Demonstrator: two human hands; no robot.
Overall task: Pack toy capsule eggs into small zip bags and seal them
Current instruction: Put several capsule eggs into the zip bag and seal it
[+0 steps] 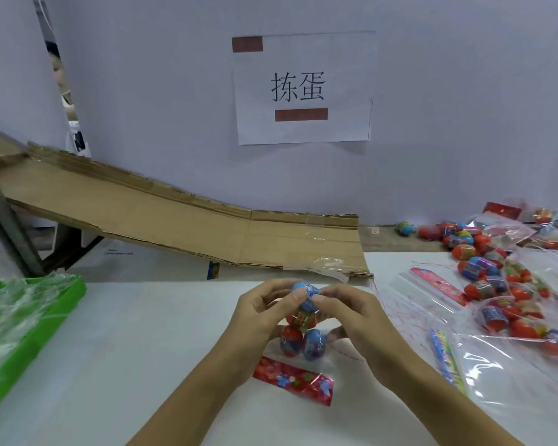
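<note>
— Head view: what are the hands doing?
— Left hand [264, 312] and right hand [348, 317] both pinch a blue-topped capsule egg [306, 290] with curled fingertips, above the white table [142, 349].
— And the bag?
— The zip bag [295, 378], red patterned header toward the person, lies under them holding more eggs [303, 341]. Loose eggs [484, 268] are piled at right.

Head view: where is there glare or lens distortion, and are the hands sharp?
Head view: glare streaks the clear zip bags at right and the tape on the cardboard ramp; wide-angle bending tilts the wall edges at left; the left hand and right hand are slightly soft; lighting is even, shadows faint.
</note>
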